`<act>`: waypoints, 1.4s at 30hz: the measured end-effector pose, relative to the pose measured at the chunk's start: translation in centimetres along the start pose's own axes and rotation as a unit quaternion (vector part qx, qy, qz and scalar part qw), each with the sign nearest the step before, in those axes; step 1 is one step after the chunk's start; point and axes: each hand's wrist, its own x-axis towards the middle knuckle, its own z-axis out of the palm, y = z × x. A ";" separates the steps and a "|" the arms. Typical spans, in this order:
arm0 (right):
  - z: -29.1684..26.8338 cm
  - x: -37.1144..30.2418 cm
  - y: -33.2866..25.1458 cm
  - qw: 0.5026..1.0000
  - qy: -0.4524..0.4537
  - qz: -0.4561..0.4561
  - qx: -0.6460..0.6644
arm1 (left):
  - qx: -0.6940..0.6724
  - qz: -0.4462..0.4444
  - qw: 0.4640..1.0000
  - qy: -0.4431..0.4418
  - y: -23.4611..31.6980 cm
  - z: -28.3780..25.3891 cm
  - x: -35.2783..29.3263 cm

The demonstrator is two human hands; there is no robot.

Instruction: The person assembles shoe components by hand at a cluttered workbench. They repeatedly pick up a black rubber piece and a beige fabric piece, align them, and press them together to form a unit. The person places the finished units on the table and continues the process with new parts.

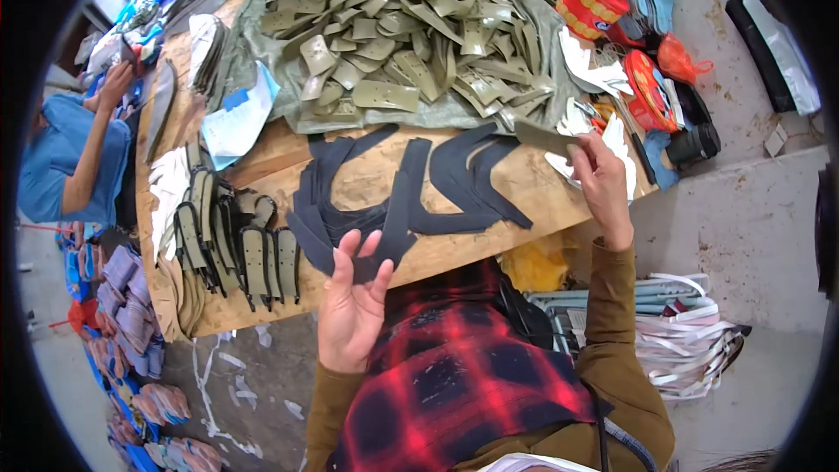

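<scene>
My right hand (pixel 603 179) pinches one end of a curved olive-green plate (pixel 542 136) above the far right part of the table. My left hand (pixel 354 306) is raised near the table's front edge, palm up, fingers apart and holding nothing. Just beyond its fingertips lie black angled fabric pieces (pixel 404 188), overlapping in loose stacks. Farther back, a large heap of similar olive plates (pixel 384 92) rests on a grey-green plastic sheet (pixel 249 61). To the left of the black pieces, several olive plates with dark edging (pixel 253 262) stand in a row.
On the wooden table (pixel 559 201), white gloves (pixel 166 192) lie left and more gloves (pixel 585 61) lie right. A red tin (pixel 594 4) and a round red lid (pixel 647 92) sit at the right. A person in blue (pixel 74 157) is at the left. White straps (pixel 690 341) hang below.
</scene>
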 end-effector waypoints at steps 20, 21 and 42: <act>8.3 -4.8 4.5 0.971 0.072 0.081 0.216 | 0.092 -0.063 0.994 -0.005 -1.8 0.9 -0.2; 7.9 -4.8 3.9 0.958 0.088 0.092 0.257 | 0.093 -0.068 0.993 -0.005 -1.9 1.0 -0.1; 9.4 -7.4 -10.5 0.842 -0.293 0.001 0.454 | 0.072 -0.152 0.985 -0.032 -1.1 1.2 -0.5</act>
